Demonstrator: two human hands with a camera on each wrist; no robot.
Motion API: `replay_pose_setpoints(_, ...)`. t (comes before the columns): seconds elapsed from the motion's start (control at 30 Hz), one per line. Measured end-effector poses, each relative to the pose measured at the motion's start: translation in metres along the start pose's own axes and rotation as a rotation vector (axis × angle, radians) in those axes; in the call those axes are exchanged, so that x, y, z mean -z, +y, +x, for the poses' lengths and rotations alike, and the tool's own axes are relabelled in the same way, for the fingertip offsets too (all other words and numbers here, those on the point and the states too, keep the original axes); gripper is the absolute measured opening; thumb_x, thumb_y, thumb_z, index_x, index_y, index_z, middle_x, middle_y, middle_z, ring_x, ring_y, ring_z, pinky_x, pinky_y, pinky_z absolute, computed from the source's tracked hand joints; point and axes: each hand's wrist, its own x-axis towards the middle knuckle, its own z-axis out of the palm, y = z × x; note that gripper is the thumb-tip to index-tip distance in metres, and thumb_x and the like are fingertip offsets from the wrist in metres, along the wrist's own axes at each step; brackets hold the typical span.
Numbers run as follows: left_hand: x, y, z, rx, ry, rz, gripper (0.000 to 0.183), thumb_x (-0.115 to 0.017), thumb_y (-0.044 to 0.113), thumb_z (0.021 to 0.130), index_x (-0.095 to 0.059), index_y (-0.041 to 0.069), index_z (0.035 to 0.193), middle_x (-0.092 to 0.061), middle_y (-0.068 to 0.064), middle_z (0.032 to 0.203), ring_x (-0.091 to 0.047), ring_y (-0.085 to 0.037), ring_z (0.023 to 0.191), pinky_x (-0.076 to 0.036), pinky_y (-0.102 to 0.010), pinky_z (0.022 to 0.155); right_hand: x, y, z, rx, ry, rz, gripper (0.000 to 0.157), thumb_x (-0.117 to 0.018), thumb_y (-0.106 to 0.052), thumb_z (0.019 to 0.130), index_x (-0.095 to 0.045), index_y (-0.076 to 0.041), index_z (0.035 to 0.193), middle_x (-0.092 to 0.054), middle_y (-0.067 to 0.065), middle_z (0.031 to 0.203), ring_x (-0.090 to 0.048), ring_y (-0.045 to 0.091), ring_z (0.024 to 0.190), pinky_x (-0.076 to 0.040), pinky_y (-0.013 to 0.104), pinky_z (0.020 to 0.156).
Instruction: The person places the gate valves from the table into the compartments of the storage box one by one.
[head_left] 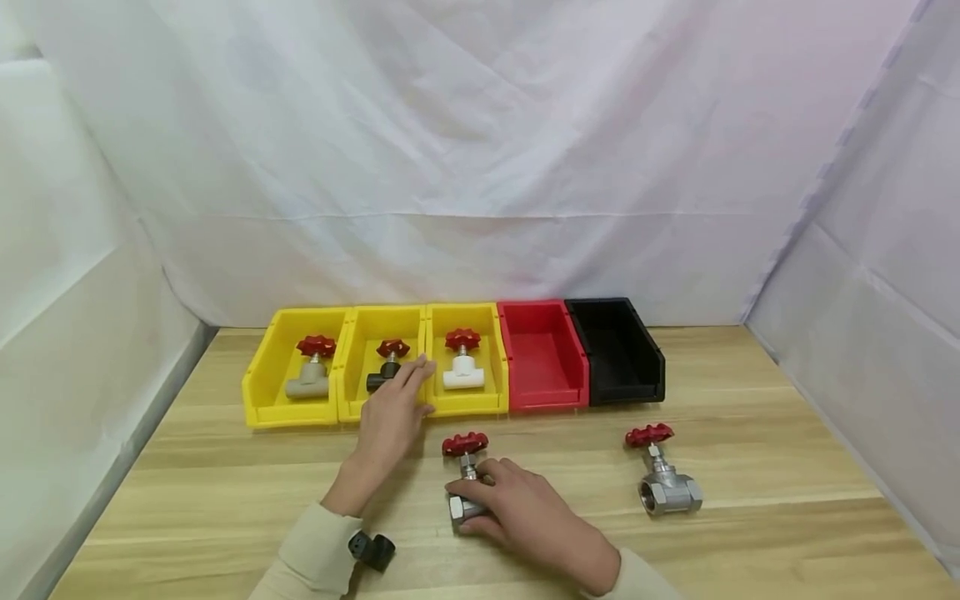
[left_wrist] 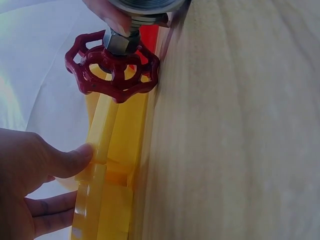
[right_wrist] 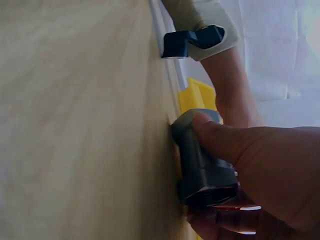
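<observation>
My right hand (head_left: 528,517) grips a silver metal valve (head_left: 468,467) by its body, thumb on the near side and fingers on the far side. The valve's red handwheel (left_wrist: 118,77) points toward the bins. Its grey body (right_wrist: 197,155) shows under the thumb in the right wrist view. My left hand (head_left: 390,417) reaches to the yellow bins, its fingers extended over the wall between the middle bin (head_left: 363,333) and the right one (head_left: 491,400). In the left wrist view its thumb touches a yellow rim (left_wrist: 102,132). This hand partly covers a black valve (head_left: 390,368).
A white valve (head_left: 463,375) lies in the right yellow bin, a grey one (head_left: 309,379) in the left. A red bin (head_left: 536,354) and a black bin (head_left: 615,350) continue the row. Another metal valve (head_left: 667,487) lies at right on the wooden table (head_left: 750,433).
</observation>
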Motion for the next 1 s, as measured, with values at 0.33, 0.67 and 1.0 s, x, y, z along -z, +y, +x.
replay_pose_setpoints(0.33,0.0032,0.0003,0.0017,0.008,-0.013,0.012,0.059,-0.084,0.013,0.072,-0.061,0.008,0.125,-0.055,-0.007,0.133,-0.05,-0.017,0.058,-0.035,-0.02,0.042,-0.0034,0.0006,0.0028,0.05,0.041,-0.066,0.046,-0.057,-0.053,0.089,-0.057,-0.035,0.131,-0.054,-0.001,0.11,-0.053,0.01,0.092,-0.05,0.028,0.071)
replay_pose_setpoints(0.67,0.0021,0.0009,0.0004,-0.009,0.007,0.004,0.058,-0.085,0.011,0.07,-0.062,0.007,0.124,-0.057,-0.008,0.131,-0.058,-0.021,0.065,-0.037,-0.021,0.043,-0.0059,0.0026,0.0002,0.099,0.1,-0.108,0.043,-0.057,-0.052,0.09,-0.059,-0.032,0.128,-0.055,0.001,0.106,-0.055,0.012,0.091,-0.049,0.027,0.063)
replay_pose_setpoints(1.0,0.0021,-0.0001,-0.0007,-0.016,0.014,0.01,0.058,-0.085,0.011,0.071,-0.062,0.007,0.124,-0.057,-0.008,0.131,-0.058,-0.021,0.066,-0.038,-0.022,0.043,-0.0028,0.0041,0.0008,0.069,0.047,-0.092,0.042,-0.055,-0.054,0.091,-0.057,-0.035,0.128,-0.057,0.001,0.112,-0.056,0.013,0.095,-0.046,0.024,0.06)
